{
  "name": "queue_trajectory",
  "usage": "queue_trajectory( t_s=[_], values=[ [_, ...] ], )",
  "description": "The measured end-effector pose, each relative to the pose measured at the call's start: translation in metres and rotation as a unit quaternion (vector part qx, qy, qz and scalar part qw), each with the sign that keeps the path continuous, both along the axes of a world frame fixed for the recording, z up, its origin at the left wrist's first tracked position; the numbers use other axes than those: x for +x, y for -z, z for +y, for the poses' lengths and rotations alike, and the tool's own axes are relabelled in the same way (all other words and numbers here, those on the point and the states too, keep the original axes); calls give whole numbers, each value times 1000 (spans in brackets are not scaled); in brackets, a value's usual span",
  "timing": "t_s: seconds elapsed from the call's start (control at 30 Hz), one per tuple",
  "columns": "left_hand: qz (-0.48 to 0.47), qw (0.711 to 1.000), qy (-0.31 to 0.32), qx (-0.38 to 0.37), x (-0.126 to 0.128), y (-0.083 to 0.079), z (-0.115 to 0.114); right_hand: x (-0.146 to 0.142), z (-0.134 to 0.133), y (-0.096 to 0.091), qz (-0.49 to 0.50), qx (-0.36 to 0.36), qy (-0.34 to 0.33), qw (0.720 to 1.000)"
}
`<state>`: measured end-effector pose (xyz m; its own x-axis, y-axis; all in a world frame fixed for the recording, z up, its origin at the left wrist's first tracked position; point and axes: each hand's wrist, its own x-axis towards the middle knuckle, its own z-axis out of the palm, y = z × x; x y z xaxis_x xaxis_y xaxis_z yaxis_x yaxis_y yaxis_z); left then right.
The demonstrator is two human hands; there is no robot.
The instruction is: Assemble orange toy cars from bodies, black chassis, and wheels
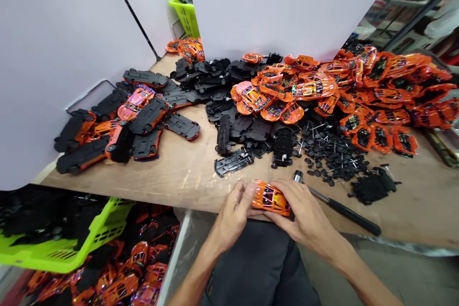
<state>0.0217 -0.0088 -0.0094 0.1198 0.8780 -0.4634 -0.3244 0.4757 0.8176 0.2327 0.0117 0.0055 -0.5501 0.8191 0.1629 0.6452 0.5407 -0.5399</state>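
An orange toy car (271, 199) is held between both hands at the front edge of the table. My left hand (234, 208) grips its left end, thumb on top. My right hand (299, 205) wraps round its right end. Just beyond my right hand lies a hammer (344, 210) with a silver head and a black handle. Past the car are black chassis (234, 161) and a heap of small black wheels on metal axles (330, 153). The underside of the held car is hidden.
Orange car bodies (315, 87) are piled at the back right. Toy cars with black undersides (148, 115) lie on the left of the wooden table (172, 172). Below left stand a lime-green basket (96, 234) and a box of orange cars (122, 287). Pale panels (265, 5) rise behind.
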Motion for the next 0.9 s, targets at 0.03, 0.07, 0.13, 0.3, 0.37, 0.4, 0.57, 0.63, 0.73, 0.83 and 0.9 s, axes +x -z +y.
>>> queue_trajectory(
  t_s=[0.03,0.07,0.13,0.3,0.37,0.4,0.57,0.63,0.73,0.83,0.9],
  values=[
    [19,1000,-5,12,2,2,-1,-2,0,0,-4,-3,-6,1000],
    [40,999,-12,27,4,4,-1,-4,0,0,-7,-6,-10,1000],
    [62,996,-20,54,9,6,-2,-5,1,-2,-15,-14,-16,1000],
    [58,997,-28,50,14,0,-3,-4,0,-4,-28,-17,-21,999],
    [49,997,-34,43,13,-4,-2,-3,0,-1,-44,-7,-27,999],
    [43,998,-33,40,13,-5,-1,-3,0,1,-52,-3,-30,998],
    [66,996,-56,36,22,-1,-10,2,-9,7,-65,6,-31,997],
    [75,994,-61,50,28,0,-18,6,-20,9,-54,4,-15,998],
    [89,994,-32,49,35,-1,-29,15,-34,11,-32,-21,2,999],
    [108,993,-24,36,38,-4,-26,25,-31,10,-25,-48,-3,999],
    [113,992,-35,38,39,-3,-17,30,-19,7,-35,-54,-21,998]
  ],
)
